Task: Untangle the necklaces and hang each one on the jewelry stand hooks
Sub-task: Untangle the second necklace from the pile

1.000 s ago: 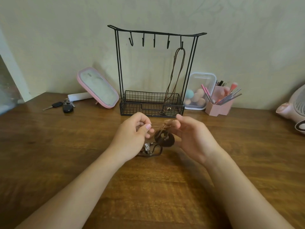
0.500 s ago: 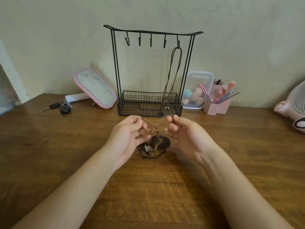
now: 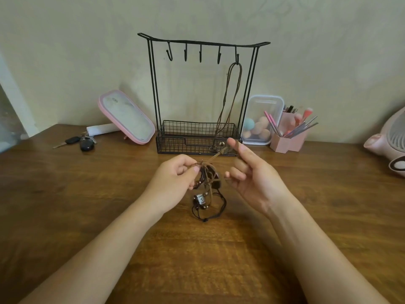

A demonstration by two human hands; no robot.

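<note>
I am pinching the tangle (image 3: 207,187) at its knot in my left hand (image 3: 173,183), its long axis hanging down to the desk (image 3: 87,205), while one cord (image 3: 211,160) is slanting up-right to my nearer, half-curled right hand (image 3: 254,183), grip unclear, the stand (image 3: 153,84) straight behind.

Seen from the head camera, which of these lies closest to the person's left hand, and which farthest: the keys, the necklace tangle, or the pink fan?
1. The tangle, pinched by the left hand.
2. The keys, back left.
3. The fan, far right edge.
</note>
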